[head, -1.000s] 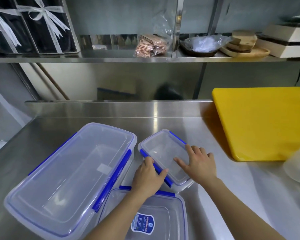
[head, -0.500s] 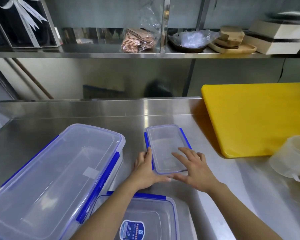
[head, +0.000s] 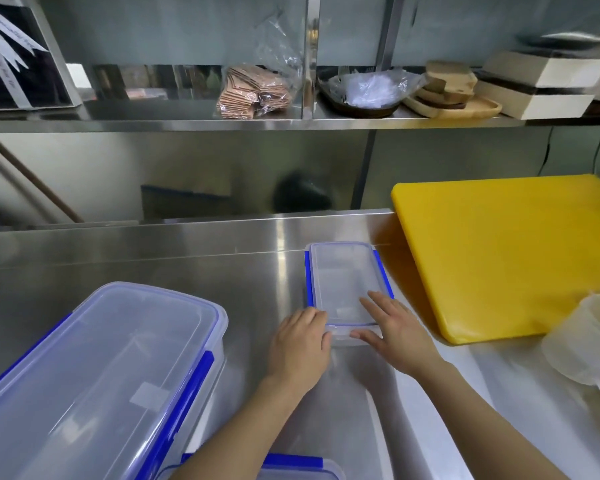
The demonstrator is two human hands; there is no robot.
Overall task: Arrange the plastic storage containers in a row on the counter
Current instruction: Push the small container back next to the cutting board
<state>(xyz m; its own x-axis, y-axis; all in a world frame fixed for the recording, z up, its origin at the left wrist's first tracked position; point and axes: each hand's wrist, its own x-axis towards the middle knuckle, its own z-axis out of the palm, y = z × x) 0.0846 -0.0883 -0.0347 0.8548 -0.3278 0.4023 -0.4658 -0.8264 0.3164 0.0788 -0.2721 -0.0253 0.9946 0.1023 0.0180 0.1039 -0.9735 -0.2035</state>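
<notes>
A small clear plastic container [head: 343, 275] with blue side clips stands lengthwise at the back middle of the steel counter [head: 257, 289], close to the rear ledge. My left hand [head: 300, 344] rests against its near left corner. My right hand [head: 395, 329] lies flat on its lid and near edge, fingers spread. A large clear container [head: 94, 375] with blue clips sits at the front left. A third clear container [head: 291, 471] with a blue clip shows only its far rim at the bottom edge, partly behind my left forearm.
A yellow cutting board [head: 499, 251] leans on the counter just right of the small container. A translucent round tub [head: 589, 344] sits at the right edge. The shelf above holds a bag of brown packets [head: 253, 91], a wrapped dish and wooden boards.
Both hands have pushed the small container away from me toward the back ledge and turned it straight. The view has shifted, so the front container has slid mostly out of frame.
</notes>
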